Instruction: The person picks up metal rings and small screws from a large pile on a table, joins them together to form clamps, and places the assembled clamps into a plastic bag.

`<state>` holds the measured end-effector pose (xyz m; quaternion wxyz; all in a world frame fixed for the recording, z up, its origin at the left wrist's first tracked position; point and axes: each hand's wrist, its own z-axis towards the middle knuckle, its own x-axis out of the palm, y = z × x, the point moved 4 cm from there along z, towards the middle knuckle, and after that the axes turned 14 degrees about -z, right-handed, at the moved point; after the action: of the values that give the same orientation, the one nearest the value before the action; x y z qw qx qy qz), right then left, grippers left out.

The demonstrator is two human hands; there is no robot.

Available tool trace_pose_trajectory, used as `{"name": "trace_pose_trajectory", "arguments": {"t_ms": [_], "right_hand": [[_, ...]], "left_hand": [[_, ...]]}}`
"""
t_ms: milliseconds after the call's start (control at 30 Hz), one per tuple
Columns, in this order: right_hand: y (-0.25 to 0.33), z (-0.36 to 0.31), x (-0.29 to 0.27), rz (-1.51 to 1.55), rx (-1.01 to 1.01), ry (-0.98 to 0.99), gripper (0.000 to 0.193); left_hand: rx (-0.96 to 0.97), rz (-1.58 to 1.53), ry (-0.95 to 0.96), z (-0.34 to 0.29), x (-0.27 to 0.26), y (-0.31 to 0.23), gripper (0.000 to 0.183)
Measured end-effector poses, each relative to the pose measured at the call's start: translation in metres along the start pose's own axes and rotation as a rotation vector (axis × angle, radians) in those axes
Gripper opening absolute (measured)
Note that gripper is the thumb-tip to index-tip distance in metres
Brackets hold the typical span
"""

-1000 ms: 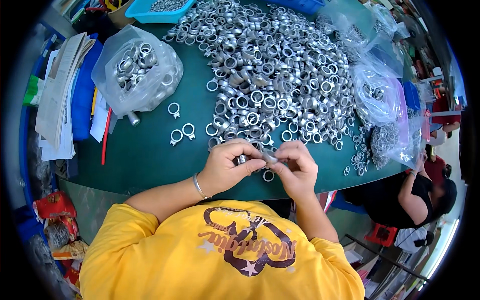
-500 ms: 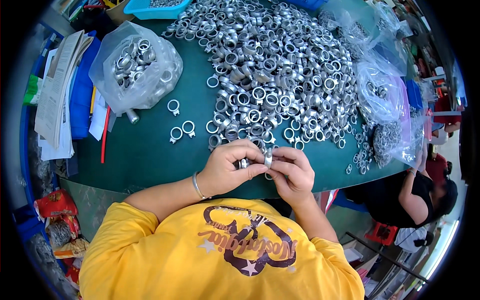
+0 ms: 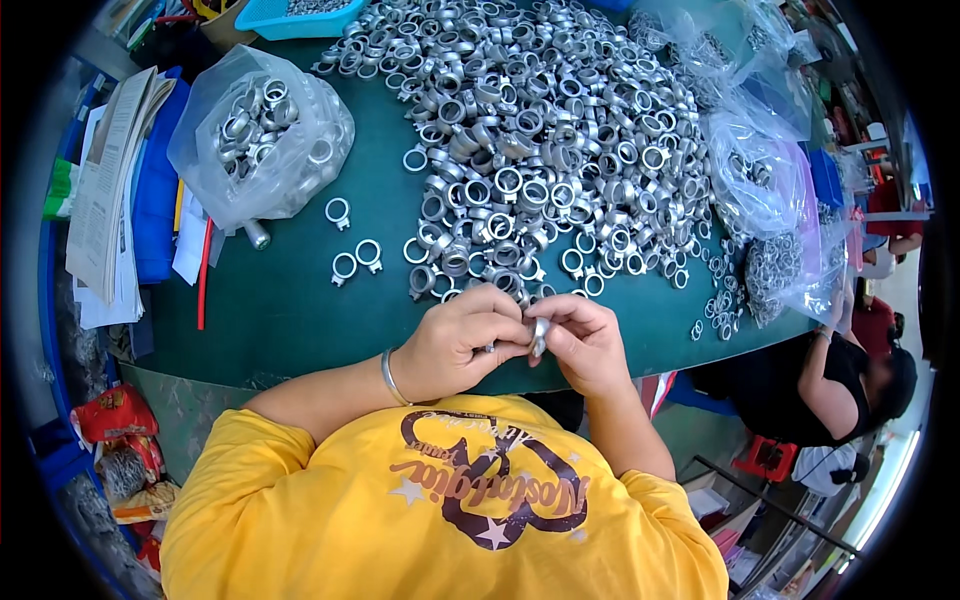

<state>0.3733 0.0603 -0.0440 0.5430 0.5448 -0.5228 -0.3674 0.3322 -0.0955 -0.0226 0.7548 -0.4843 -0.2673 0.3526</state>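
Note:
Close to my body, at the table's near edge, my two hands meet. The fingers of my right hand point(image 3: 588, 345) pinch a silver metal ring clamp point(image 3: 541, 336), tilted between the fingertips. Against it my left hand point(image 3: 462, 338) is closed, its fingertips touching or almost touching the clamp. A bit of shiny metal shows between the left fingers, mostly hidden by them. Just beyond my hands begins a big heap of metal ring clamps point(image 3: 535, 140). Three loose ring clamps point(image 3: 368, 254) lie left of the heap on the green tabletop point(image 3: 270, 320).
A clear plastic bag point(image 3: 310, 180) of clamps stands at the left, beside papers point(image 3: 115, 200) and a red stick point(image 3: 205, 275). Smaller rings point(image 3: 722, 310) and plastic bags point(image 3: 760, 200) lie at the right. A light-blue basket point(image 3: 300, 22) is at the back. A co-worker point(image 3: 835, 390) sits at the right.
The clamp between my fingers has turned, and my right fingers have shifted their hold on it. My left hand stays close by. The whole view has moved slightly.

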Motion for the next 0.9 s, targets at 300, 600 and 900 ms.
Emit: {"name": "trace_pose_trajectory", "arguments": {"t_ms": [300,600,900], "right_hand": [[0.007,-0.003,-0.002,0.086,-0.298,-0.127,0.036],[0.038,-0.011,0.017,-0.688,-0.602,-0.324,0.028],[0.016,-0.011,0.01,-0.334,-0.458,-0.316,0.038]], "left_hand": [[-0.406,-0.419,-0.106,-0.004,-0.004,0.013,0.007],[-0.731,-0.925,-0.133,-0.011,0.003,0.029,0.016],[-0.685,-0.855,-0.161,-0.01,0.0,0.028,0.013]]}}
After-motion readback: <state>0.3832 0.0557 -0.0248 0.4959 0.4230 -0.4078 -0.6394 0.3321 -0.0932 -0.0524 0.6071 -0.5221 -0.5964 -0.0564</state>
